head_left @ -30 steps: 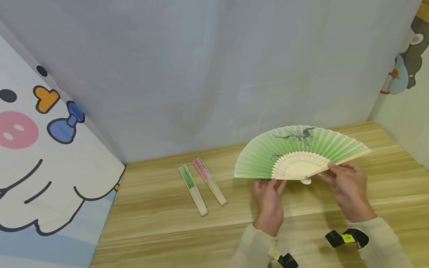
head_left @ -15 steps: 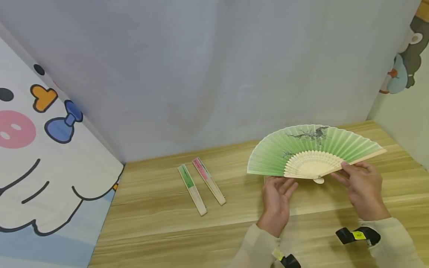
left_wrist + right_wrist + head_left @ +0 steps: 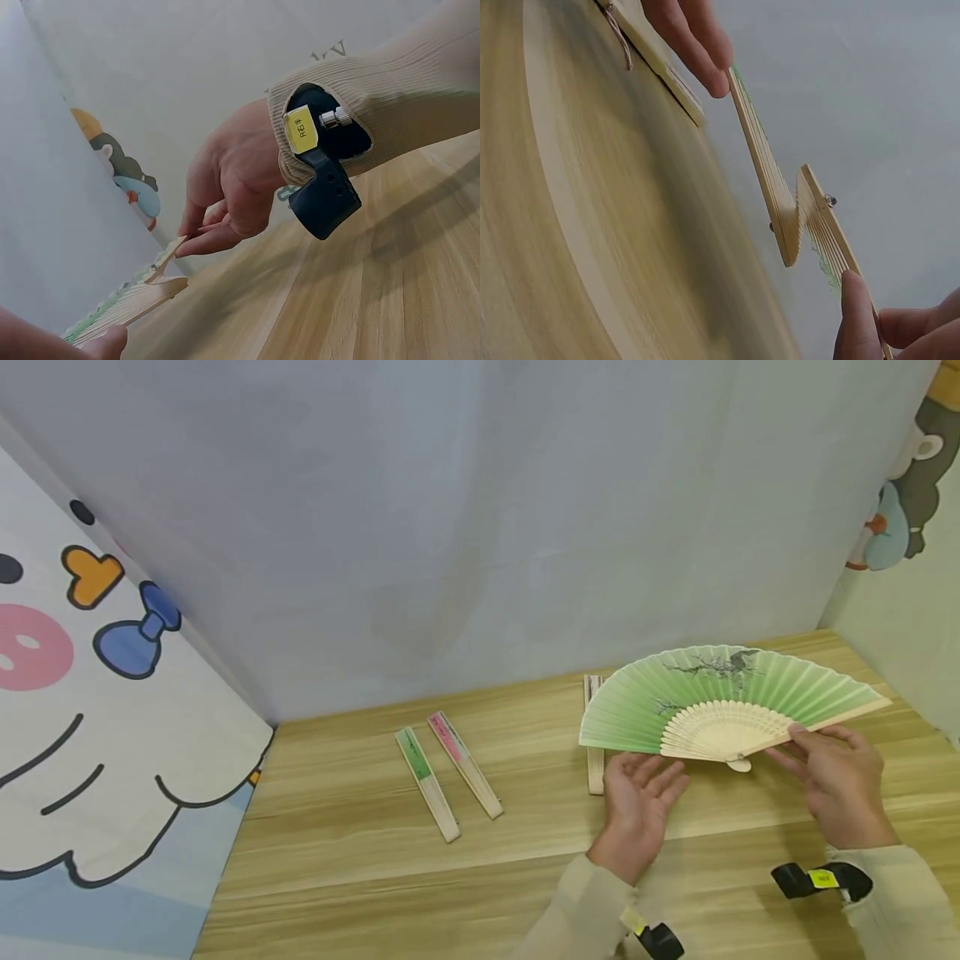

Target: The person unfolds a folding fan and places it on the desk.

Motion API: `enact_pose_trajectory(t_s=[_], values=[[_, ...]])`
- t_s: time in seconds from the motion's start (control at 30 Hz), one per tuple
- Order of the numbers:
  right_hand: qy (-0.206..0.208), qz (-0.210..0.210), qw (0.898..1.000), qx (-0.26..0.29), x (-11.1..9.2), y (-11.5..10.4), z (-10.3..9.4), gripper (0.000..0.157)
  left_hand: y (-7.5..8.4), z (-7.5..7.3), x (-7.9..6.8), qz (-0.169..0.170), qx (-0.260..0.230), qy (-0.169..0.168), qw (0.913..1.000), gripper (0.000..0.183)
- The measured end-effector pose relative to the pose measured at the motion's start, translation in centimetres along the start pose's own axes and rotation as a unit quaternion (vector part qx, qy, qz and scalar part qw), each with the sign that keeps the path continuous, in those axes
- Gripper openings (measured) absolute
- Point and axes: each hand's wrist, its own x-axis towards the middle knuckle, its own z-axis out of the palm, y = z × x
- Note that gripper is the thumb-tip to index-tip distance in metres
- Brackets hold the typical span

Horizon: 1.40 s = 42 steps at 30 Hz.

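Note:
A spread folding fan (image 3: 723, 702), green with a dark branch print and pale slatted ribs, is held above the table. My right hand (image 3: 847, 785) pinches its right outer stick between thumb and fingers, also plain in the right wrist view. Beneath the fan's left edge my left hand (image 3: 637, 810) is palm up with its fingers extended. In the right wrist view its fingers (image 3: 697, 45) touch the end of the left outer stick. A closed folding fan (image 3: 595, 777) lies on the table, partly hidden behind the spread one.
Two more closed fans, one green-topped (image 3: 427, 785) and one pink-topped (image 3: 467, 766), lie side by side on the wooden table (image 3: 337, 860). A grey cloth backdrop (image 3: 450, 527) rises behind. Cartoon-printed panels stand left and right.
Both hands and the spread fan have shifted right, uncovering part of a closed fan. The left hand's fingers have straightened and moved off their grip on the edge.

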Motion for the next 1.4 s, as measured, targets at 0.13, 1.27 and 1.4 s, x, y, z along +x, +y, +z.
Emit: enact_pose_trajectory(t_s=[0.13, 1.27, 1.4], values=[[0.012, 0.003, 1.0, 0.0, 0.5, -0.4, -0.7, 0.027, -0.3, 0.2, 0.3, -0.024, 0.006, -0.021, 0.9995, 0.059], [0.039, 0.044, 0.992, -0.107, 3.1, -1.4, -2.8, 0.014, -1.1, 1.4, 1.8, -0.091, -0.011, -0.017, 0.9956, 0.068], [0.027, 0.046, 0.992, -0.113, 3.5, -1.3, -3.1, 0.015, -1.2, 1.5, 1.9, -0.093, -0.014, -0.013, 0.9955, 0.068]])
